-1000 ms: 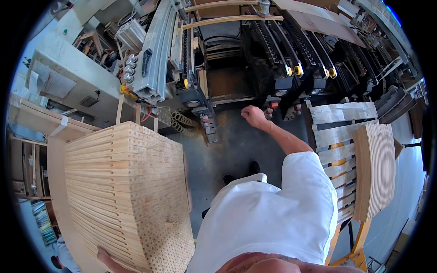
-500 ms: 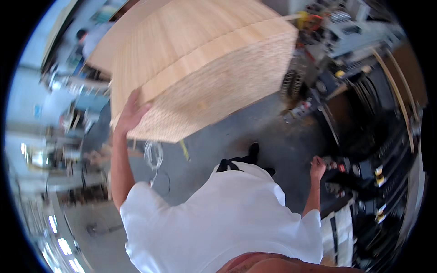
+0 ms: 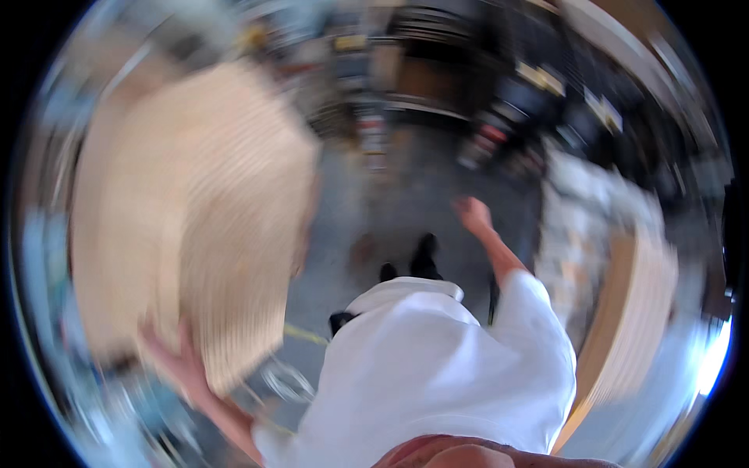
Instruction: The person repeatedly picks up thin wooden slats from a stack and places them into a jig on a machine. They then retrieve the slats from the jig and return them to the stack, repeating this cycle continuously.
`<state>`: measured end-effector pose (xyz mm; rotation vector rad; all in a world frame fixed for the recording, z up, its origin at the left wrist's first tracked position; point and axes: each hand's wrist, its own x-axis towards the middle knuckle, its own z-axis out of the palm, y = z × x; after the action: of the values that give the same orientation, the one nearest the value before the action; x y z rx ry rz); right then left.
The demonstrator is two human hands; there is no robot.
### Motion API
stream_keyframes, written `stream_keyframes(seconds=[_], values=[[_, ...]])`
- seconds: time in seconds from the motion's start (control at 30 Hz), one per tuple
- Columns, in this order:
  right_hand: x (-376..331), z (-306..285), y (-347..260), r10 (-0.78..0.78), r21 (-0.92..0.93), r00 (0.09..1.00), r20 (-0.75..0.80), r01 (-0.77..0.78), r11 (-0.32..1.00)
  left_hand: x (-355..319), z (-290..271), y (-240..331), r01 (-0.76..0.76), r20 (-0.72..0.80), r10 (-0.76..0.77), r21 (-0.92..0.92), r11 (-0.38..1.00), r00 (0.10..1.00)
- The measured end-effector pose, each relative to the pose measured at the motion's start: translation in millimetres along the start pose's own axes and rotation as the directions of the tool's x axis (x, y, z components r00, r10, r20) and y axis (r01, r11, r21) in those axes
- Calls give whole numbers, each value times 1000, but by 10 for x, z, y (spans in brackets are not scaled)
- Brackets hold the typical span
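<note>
Spread left hand (image 3: 175,357) at a big wood stack (image 3: 238,249)

The stack fills the left of the frame, blurred. The left hand, fingers splayed, overlaps its lower edge; whether it touches, I cannot tell. The right hand (image 3: 474,215) hangs above the grey floor (image 3: 343,191), right of centre; blur hides whether its fingers are curled or straight. Another stack of boards (image 3: 633,316) stands at right, beside pale slats (image 3: 573,207). Dark machinery (image 3: 562,74) spans the upper right.

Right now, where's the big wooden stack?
In the head view, the big wooden stack is on the left, your left hand at its near end and the floor to its right.
</note>
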<state>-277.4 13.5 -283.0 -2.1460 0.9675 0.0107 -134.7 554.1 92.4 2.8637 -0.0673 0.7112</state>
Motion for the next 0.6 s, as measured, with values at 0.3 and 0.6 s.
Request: stream_keyframes(seconds=[0.3, 0.6], values=[[-1972, -22, 341, 155, 185, 925, -347, -95, 978, -457, 2318, 1636, -114, 486, 710, -780, 616, 509], [-4491, -275, 1423, 655, 608, 131, -744, -274, 745, -2566, 2125, 3221, -83, 347, 890, -937, 338, -294]])
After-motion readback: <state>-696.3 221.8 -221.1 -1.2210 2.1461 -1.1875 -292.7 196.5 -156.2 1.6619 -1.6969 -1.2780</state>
